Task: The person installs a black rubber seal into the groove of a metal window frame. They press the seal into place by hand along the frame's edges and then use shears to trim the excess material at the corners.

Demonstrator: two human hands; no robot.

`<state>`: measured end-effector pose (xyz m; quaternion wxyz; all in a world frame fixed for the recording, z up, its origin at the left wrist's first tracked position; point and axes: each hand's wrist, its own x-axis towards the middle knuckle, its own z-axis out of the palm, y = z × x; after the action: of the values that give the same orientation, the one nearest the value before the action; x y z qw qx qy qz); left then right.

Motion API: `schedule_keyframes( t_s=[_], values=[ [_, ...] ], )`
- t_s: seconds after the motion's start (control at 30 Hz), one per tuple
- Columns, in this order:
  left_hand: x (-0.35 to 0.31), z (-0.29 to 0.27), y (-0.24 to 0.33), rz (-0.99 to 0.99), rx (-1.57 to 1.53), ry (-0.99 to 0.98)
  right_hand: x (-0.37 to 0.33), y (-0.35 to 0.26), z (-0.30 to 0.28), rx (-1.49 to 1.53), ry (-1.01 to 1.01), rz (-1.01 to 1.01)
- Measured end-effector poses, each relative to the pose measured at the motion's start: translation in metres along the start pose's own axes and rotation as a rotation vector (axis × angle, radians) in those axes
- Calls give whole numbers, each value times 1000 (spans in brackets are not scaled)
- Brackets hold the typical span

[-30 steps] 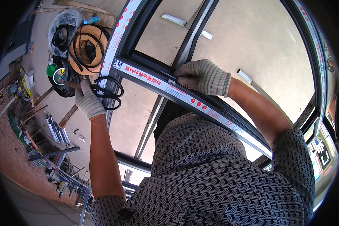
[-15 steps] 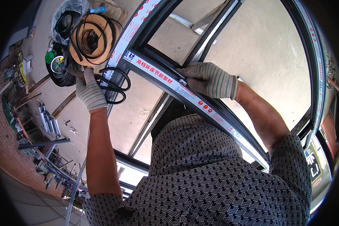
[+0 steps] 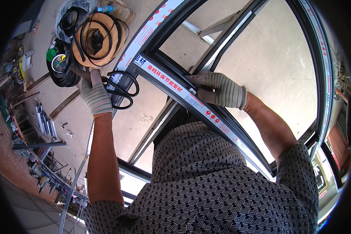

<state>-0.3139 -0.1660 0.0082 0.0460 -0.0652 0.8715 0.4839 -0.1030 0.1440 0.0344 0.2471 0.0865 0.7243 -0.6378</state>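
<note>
A dark window frame (image 3: 164, 80), white-faced with red markings, crosses the middle of the view. The right hand (image 3: 221, 91), fingers bent, touches its inner edge; I cannot tell whether it pinches anything. The left hand (image 3: 95, 96) closes around the blades of black-handled scissors (image 3: 121, 93).

Pale beige smooth floor (image 3: 276, 58), flecked with small marks, brightly lit. Far left: reddish-brown brick surface (image 3: 12, 158), wall or paving unclear, bent by lens.

Black-looped scissors (image 3: 123, 93) point left by the dark, slanting frame (image 3: 171, 84).
</note>
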Motion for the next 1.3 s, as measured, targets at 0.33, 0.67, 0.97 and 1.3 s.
schedule_keyframes(
  t_s=[0.33, 0.67, 0.97, 1.3],
  values=[
    [0, 5, -1, -4, -15, 21, 9, 7, -7, 141, -83, 38],
    [-1, 0, 6, -61, -10, -17, 6, 8, -16, 143, -228, 103],
    [-1, 0, 3, -29, 20, -21, 24, 14, -17, 119, -237, -32],
    [-1, -2, 3, -35, -6, -19, 79, -38, -25, -13, -274, 181]
  ],
)
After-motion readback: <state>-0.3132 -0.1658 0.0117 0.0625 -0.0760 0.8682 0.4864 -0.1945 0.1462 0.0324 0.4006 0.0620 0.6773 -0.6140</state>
